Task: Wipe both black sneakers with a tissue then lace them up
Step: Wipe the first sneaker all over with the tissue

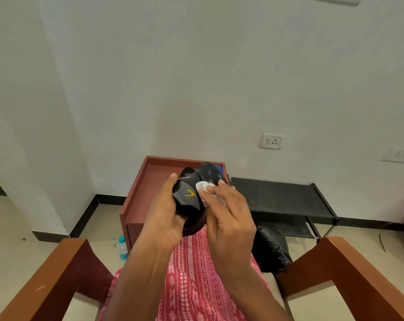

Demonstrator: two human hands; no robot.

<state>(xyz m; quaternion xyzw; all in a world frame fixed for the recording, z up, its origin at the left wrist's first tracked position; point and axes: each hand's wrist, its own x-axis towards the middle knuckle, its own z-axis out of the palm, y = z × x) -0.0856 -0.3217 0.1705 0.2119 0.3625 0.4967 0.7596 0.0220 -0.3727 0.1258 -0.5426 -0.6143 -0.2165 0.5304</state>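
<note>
Between both hands — left hand [165,218] grips sneaker [191,193], right hand [228,218] presses tissue [202,187].

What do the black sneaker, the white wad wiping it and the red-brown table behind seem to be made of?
Sneaker: probably synthetic or leather-like upper; its far end glints glossy, the logo panel looks matte. Tissue: soft paper, matte white, crumpled into folds. Table: wood or laminated board, hard to tell which; smooth, even red-brown faces with straight edges.
</note>
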